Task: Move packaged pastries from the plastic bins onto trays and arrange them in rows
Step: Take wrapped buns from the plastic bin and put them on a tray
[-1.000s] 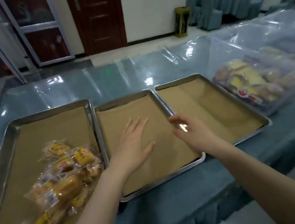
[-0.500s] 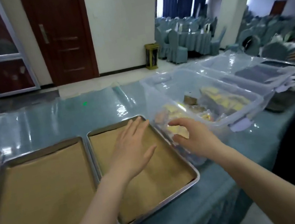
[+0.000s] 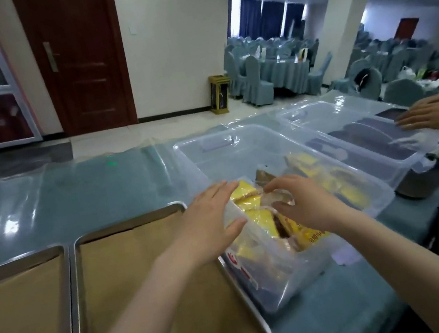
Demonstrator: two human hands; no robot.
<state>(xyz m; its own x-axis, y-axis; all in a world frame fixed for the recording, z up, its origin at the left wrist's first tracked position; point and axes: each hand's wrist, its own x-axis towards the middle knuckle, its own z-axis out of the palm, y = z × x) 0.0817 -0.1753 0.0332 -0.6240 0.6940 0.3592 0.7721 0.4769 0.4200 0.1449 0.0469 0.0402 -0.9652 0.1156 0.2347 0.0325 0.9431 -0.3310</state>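
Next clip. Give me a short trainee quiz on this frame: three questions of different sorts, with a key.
1. True or false: the brown-paper-lined metal tray beside the clear plastic bin already holds yellow-wrapped packaged pastries.
2. Where does the right hand reach? A) into the clear plastic bin; B) into a cardboard box; C) onto the metal tray.
3. Fill in: the fingers of the left hand are ____, not curled.
Key: 1 false; 2 A; 3 straight.
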